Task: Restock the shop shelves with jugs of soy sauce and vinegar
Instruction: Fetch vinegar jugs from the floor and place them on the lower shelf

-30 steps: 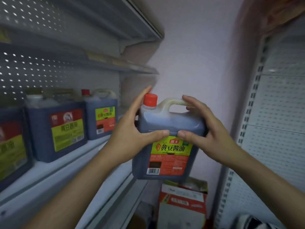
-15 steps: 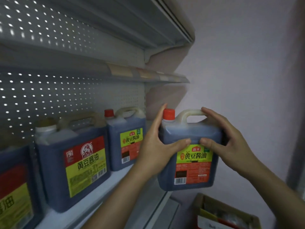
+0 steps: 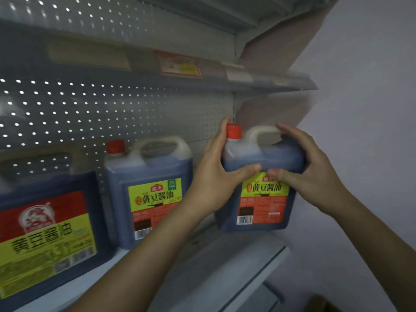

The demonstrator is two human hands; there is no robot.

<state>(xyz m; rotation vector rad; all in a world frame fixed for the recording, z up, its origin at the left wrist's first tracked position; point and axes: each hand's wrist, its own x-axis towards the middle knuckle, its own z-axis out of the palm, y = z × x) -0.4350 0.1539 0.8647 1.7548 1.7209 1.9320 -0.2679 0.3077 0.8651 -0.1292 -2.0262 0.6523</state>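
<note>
Jug (image 3: 258, 188) carried closer to shelf (image 3: 236, 262), now over its edge. Left hand (image 3: 216, 176), right hand (image 3: 308, 174) clasp shoulders. Risk: base catches edge, heavy jug slips.

Pale wall (image 3: 364, 91); perforated shelf backing (image 3: 112, 109); dim light.

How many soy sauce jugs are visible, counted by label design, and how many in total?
Jugs with green-and-red label and red cap: 2, one on the shelf and one held by the left hand and right hand at.
Jugs with red-and-yellow label: 1.
Total: 3 jugs.
</note>
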